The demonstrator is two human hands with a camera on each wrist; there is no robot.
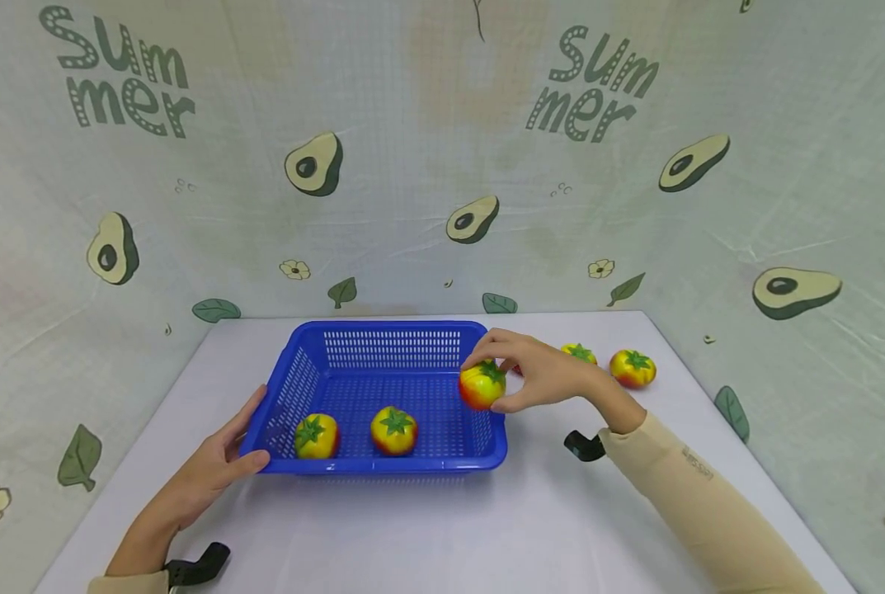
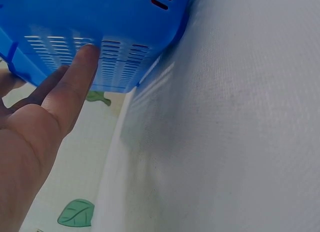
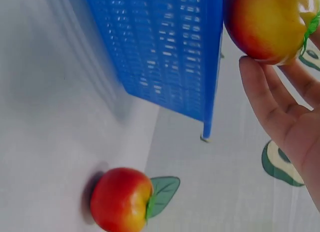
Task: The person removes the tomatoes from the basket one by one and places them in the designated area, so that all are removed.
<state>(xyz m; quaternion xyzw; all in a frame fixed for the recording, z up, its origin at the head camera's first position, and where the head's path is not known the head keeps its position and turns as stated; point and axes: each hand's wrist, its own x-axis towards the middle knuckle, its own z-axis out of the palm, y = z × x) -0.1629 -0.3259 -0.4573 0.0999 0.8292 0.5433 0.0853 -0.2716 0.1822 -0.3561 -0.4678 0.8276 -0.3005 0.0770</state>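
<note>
A blue plastic basket (image 1: 405, 465) with slotted walls stands on the table. My left hand (image 1: 215, 462) holds its left side, thumb on the rim near the front corner and fingers along the outer wall (image 2: 112, 66). My right hand (image 1: 539, 370) pinches a yellow-and-red tomato (image 1: 481, 386) with a green leafy top, over the basket's right rim. In the right wrist view, this held tomato (image 3: 270, 24) overlaps the rim's edge. Inside the basket, a tomato (image 1: 317, 436) lies at the front left and another tomato (image 1: 394, 431) near the front middle.
Right of the basket, a tomato (image 1: 633, 369) sits on the white table (image 1: 561, 528), with another tomato (image 1: 579, 353) partly behind the right hand. A printed cloth (image 1: 397, 247) hangs behind and at both sides. Black wrist mounts (image 1: 585, 445) stick out by the sleeves.
</note>
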